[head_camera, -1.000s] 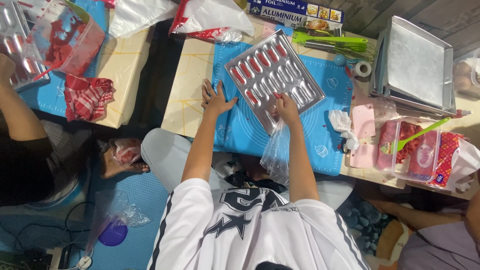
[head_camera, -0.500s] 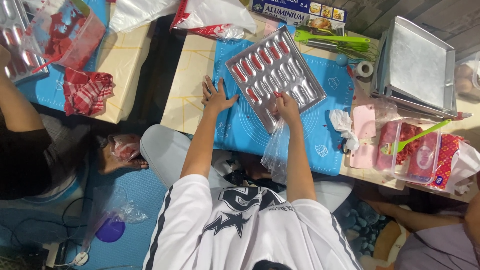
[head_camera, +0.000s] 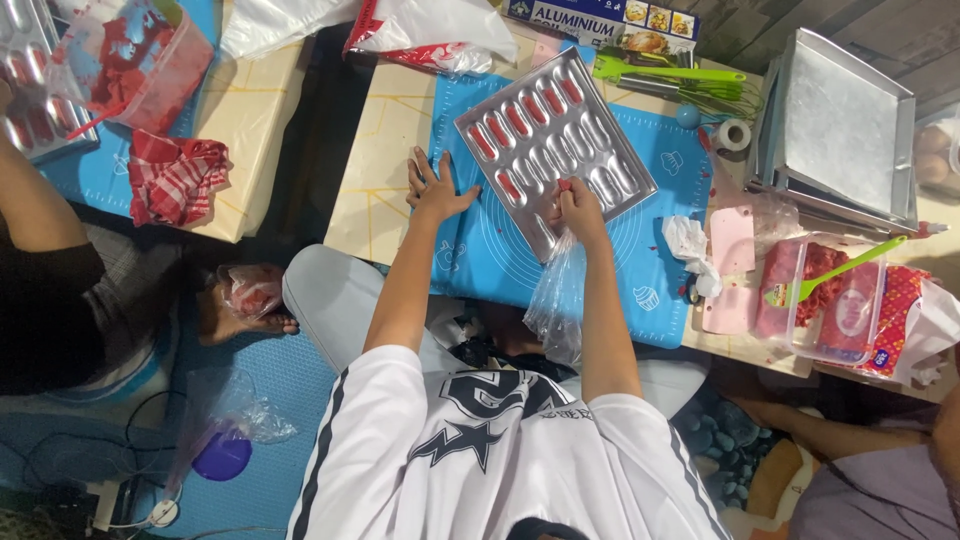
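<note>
Seen from the head camera, I sit at a low table with a blue silicone mat (head_camera: 640, 250) spread before me, and on it a silver moulded baking tray (head_camera: 556, 150) lies at an angle, several of its oval cavities filled with red batter. My left hand (head_camera: 436, 190) rests just beside the tray's near-left edge, fingers spread and palm flat on the mat. My right hand (head_camera: 578, 208) sits at the tray's near edge, closed tight around a clear plastic piping bag (head_camera: 556, 305), whose red tip touches the tray while the slack plastic hangs down toward my lap. Beyond the tray's far corner lie a green whisk (head_camera: 670, 75) and a boxed roll of foil (head_camera: 600, 20). To the right of the tray, off the mat, stand a stack of plain metal pans (head_camera: 840, 125), a pink scraper (head_camera: 732, 240) and a clear tub of red batter (head_camera: 830, 300) with a green spatula (head_camera: 840, 272) in it. Well to the left of the tray, on another table, another person's arm (head_camera: 30, 210) lies near a red checked cloth (head_camera: 175, 175).
</note>
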